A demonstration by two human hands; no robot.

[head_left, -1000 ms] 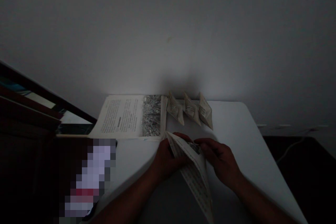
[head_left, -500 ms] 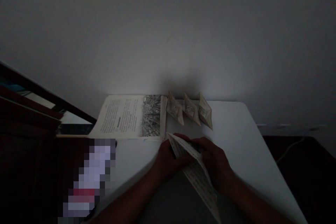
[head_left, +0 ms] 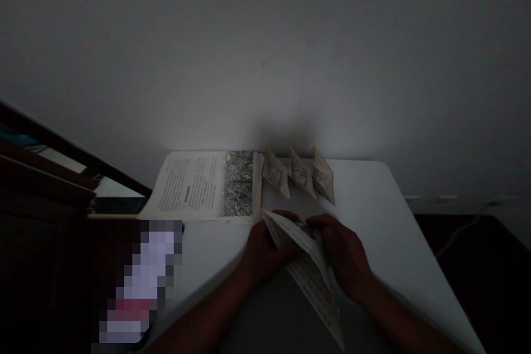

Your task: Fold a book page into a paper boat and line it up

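Low in the middle of the frame, the left hand [head_left: 265, 246] and right hand [head_left: 344, 257] meet over the white desk [head_left: 385, 215], with the forearms angling in from below. Each grip is closed on the folded printed sheet [head_left: 314, 285], pinching its upper end from either side. Just above lie an open book [head_left: 199, 188] and three folded paper shapes [head_left: 299, 176], side by side.

Dim domestic study corner: white counter [head_left: 373, 204] against bare wall [head_left: 265, 55], open book [head_left: 207, 185], folded paper boats [head_left: 301, 174].
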